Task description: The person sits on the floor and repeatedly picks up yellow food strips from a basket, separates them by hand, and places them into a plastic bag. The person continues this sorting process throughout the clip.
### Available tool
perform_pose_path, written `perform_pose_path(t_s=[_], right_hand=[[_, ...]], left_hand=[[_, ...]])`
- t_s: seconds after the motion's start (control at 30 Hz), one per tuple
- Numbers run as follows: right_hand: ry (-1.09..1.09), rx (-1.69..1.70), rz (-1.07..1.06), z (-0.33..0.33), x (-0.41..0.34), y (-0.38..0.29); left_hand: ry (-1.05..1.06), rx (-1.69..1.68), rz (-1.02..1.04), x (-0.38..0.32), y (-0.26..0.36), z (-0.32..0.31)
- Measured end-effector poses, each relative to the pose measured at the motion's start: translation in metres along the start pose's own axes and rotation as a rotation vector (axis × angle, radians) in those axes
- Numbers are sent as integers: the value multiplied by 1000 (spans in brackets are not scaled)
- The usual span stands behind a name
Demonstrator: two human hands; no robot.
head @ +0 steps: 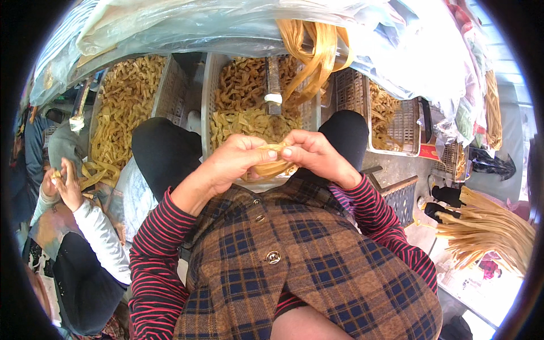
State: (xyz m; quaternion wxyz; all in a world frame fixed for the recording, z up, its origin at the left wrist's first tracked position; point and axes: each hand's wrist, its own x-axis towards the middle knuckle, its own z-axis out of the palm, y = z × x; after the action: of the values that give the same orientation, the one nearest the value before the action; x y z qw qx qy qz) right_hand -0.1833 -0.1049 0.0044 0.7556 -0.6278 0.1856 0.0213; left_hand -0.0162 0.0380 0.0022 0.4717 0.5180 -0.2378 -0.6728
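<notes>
Both of my hands meet in front of my lap, pinching one pale yellow-brown strip (272, 168) that looks like a flat dried food ribbon. My left hand (231, 159) grips it with the thumb on top, its tip nearly touching the other thumb. From the opposite side, my right hand (316, 155) holds the strip between thumb and bent fingers. Part of the strip loops below the thumbs; the fingers hide the rest. Just beyond is a plastic crate (208, 102) filled with short knotted strips (250, 125), darker at the back and yellower in front.
Long strips (316, 55) hang over a plastic-covered surface (204, 32) ahead. A bar (273, 85) with white wrapping juts over the crate. More crates of knots stand left (163, 91) and right (374, 144). At left, a co-worker's hands (68, 185) hold a small piece. Strips (488, 225) lie at right.
</notes>
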Motion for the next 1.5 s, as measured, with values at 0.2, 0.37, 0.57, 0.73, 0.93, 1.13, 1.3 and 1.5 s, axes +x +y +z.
perform_pose_path(t_s=[0.2,0.37,0.57,0.73,0.93,1.13,1.3,1.5], right_hand=[[-122,373,98,6,3,12],[-138,-220,27,10,9,13],[-47,-362,-294,3,1,7],[91,-441,71,-35,-6,16],[-258,-546,-102,1,6,21],[-90,-691,-191,-15,-2,27],[402,-845,-436,-48,65,-24],[339,-910,-266,-73,87,11]], left_hand=[[267,555,314,24,-40,-16],[21,-51,-168,13,-27,-1],[-141,81,-115,4,-34,-11],[149,245,-29,-12,-23,-22],[120,341,38,-3,-28,-3],[187,459,140,0,-28,-17],[556,631,622,67,28,-40],[574,623,473,114,-6,-68]])
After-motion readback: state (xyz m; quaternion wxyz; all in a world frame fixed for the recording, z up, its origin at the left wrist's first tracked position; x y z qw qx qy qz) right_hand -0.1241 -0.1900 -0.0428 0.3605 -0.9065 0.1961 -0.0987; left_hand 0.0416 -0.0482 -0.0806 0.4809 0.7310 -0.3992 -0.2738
